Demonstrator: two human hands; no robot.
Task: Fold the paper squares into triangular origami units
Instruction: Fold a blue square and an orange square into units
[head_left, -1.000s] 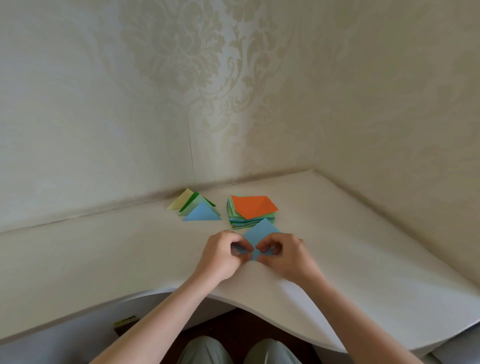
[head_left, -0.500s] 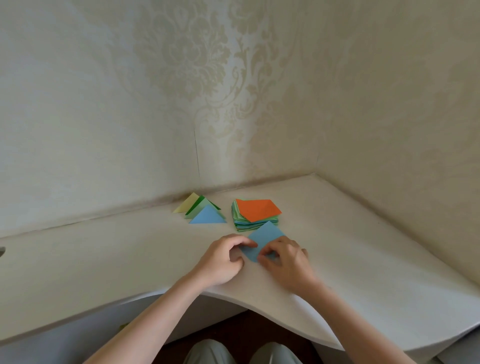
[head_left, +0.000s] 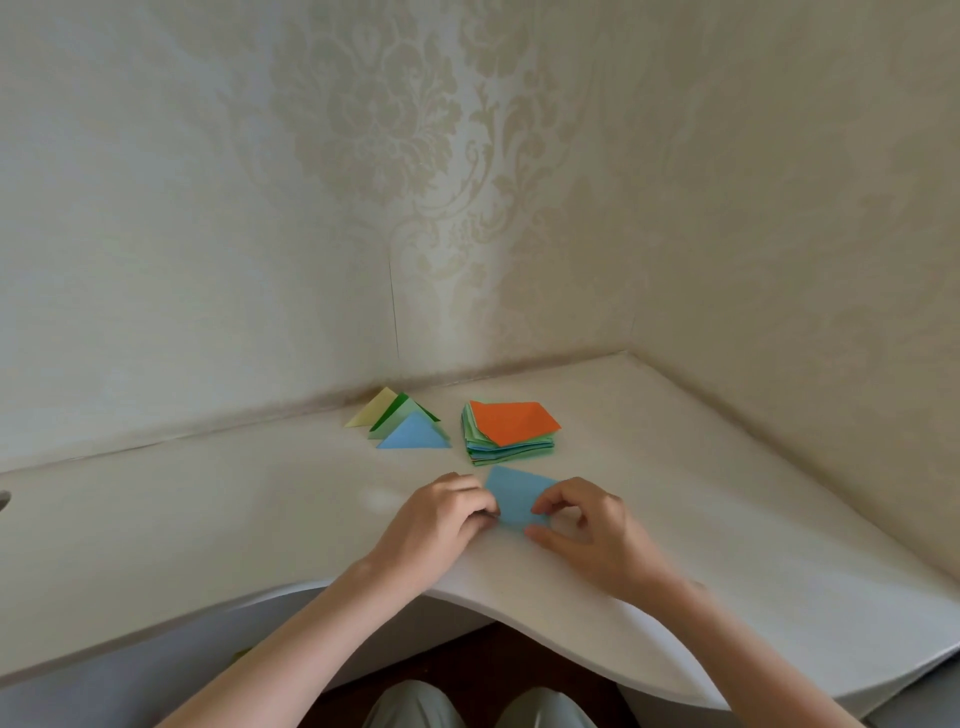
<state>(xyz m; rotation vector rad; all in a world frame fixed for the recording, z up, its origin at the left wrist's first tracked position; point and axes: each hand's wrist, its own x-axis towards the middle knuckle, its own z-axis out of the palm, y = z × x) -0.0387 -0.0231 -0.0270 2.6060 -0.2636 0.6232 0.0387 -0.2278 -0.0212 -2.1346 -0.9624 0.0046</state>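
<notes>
Now, from the head camera, the only view I have, the blue paper (head_left: 519, 496) lies flatter and more exposed than it did a second ago. Back then both hands were bunched over it, knuckles nearly meeting, pressing near its middle. Since then they have drawn apart to its two sides, and the sheet shows as a broad blue quadrilateral between them, just in front of the stack of paper squares (head_left: 511, 434) with its orange sheet on top.

My left hand (head_left: 441, 519) sits at the sheet's left edge, fingers curled, fingertips seemingly pinching that edge; the contact is hidden behind the knuckles, so I take that grip as likely, not certain. My right hand (head_left: 582, 525) has its fingers curled onto the sheet's right corner, with the thumb at the near edge below, pinching the paper.

Left of the stack, the finished triangles (head_left: 402, 423) lie fanned together against the wall side of the white desk (head_left: 208, 519), with a blue one foremost.

I read the change as a crease having been pressed and the sheet now being repositioned or opened for the next fold. This unit is not a triangle yet, and the thick stack suggests plenty of squares remain.
</notes>
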